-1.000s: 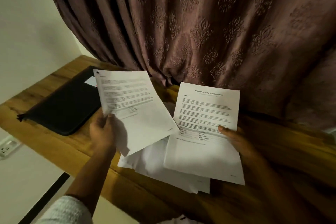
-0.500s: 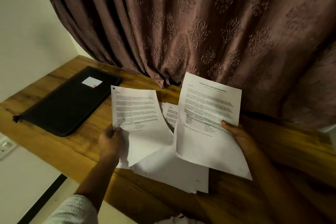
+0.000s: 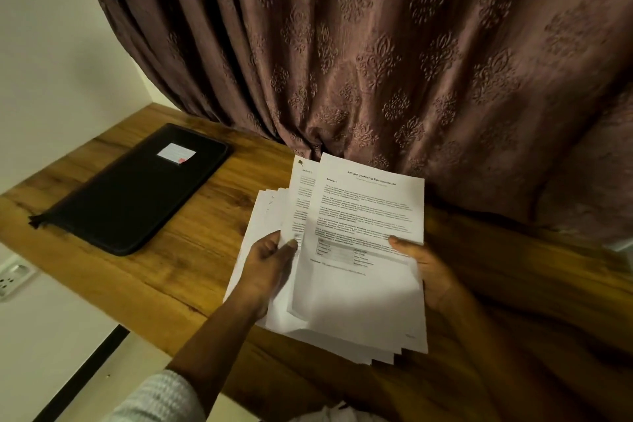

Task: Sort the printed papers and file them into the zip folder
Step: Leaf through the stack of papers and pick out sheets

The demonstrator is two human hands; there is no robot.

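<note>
Fingers of the left hand (image 3: 269, 269) grip the left edge of a fanned stack of papers (image 3: 356, 308); the right hand (image 3: 430, 272) pinches its right edge, over the wooden surface (image 3: 178, 260). The black folder (image 3: 137, 192) lies flat, well left.

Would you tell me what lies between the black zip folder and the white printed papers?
Only bare brown wooden tabletop, shown in the head view.

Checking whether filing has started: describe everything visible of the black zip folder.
The black rectangular zip folder lies flat and closed on the wooden table, left of the white printed papers, apart from them. Matte, fabric-like, rounded corners; a white label with a red mark near its far end; a dark pull tab at its near corner.
</note>
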